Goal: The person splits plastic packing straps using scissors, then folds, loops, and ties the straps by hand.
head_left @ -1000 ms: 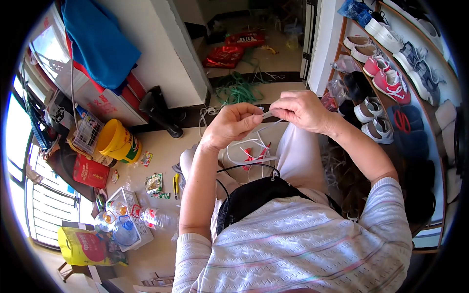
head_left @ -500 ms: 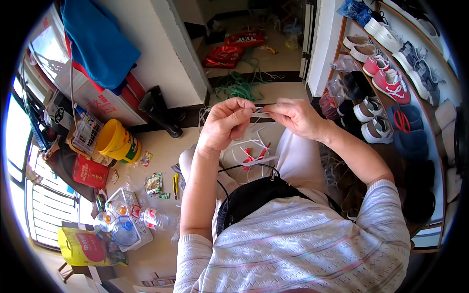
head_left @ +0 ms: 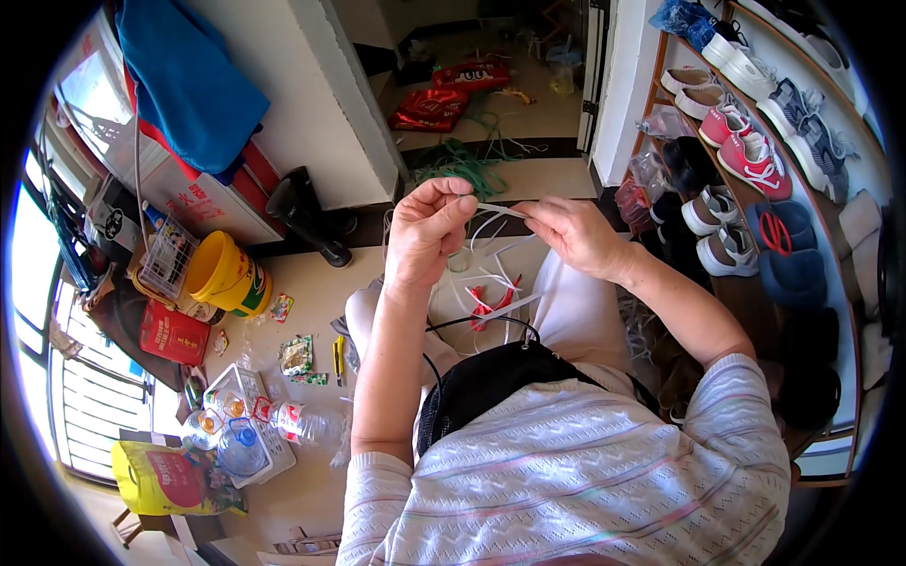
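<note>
A narrow white strip (head_left: 500,209) stretches between my two hands, above my knees. My left hand (head_left: 429,231) pinches its left end between thumb and forefinger, the other fingers curled. At the other end, the fingertips of my right hand (head_left: 578,236) close on the strip. More white strips hang loosely below and between my hands, down toward the floor. Red-handled pliers (head_left: 491,304) lie between my legs, partly crossed by white strips. A black bag (head_left: 510,382) rests at my waist.
Left on the floor are a yellow bucket (head_left: 225,274), a yellow cutter knife (head_left: 338,360) and a white basket (head_left: 274,453) with plastic bottles. Black boots (head_left: 307,217) stand by the wall. Green strapping (head_left: 458,165) lies near the doorway. A shoe rack (head_left: 755,179) rises at right.
My hands have moved apart, my left hand slightly left, and a longer piece of the white strip now shows between them.
</note>
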Action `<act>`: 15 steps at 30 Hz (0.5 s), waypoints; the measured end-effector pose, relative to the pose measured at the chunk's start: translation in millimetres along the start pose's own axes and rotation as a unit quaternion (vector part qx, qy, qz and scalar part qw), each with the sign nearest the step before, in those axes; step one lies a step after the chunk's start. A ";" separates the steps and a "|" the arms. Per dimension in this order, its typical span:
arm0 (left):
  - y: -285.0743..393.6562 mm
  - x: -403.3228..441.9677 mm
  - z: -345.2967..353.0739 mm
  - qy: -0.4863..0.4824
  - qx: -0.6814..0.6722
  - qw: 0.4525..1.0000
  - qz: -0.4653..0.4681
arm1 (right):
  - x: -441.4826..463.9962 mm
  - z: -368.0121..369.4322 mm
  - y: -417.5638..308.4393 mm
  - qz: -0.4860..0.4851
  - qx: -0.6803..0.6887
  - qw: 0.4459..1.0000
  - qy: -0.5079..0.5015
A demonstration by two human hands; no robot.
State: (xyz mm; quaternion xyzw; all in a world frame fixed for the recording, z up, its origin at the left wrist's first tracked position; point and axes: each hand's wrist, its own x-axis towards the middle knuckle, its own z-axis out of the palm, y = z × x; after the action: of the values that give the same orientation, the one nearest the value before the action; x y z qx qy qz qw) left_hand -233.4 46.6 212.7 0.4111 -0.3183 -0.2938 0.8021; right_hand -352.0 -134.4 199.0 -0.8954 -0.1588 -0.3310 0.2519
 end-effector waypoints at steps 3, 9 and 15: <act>-5.1 3.1 5.1 0.049 0.039 0.998 0.020 | -4.6 9.0 -0.3 0.021 0.011 0.999 0.041; -25.5 12.5 21.1 0.122 0.050 0.988 0.080 | -3.3 42.3 -4.5 0.100 0.090 0.986 0.101; -18.3 15.9 30.9 0.149 -0.032 0.986 0.067 | -1.4 65.9 -17.7 0.127 0.165 0.976 0.066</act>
State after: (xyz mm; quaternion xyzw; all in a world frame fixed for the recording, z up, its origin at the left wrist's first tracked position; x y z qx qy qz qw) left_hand -250.5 11.3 215.6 0.4019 -0.2124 -0.1853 0.8712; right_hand -327.1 -83.4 161.1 -0.8307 -0.0798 -0.3236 0.4460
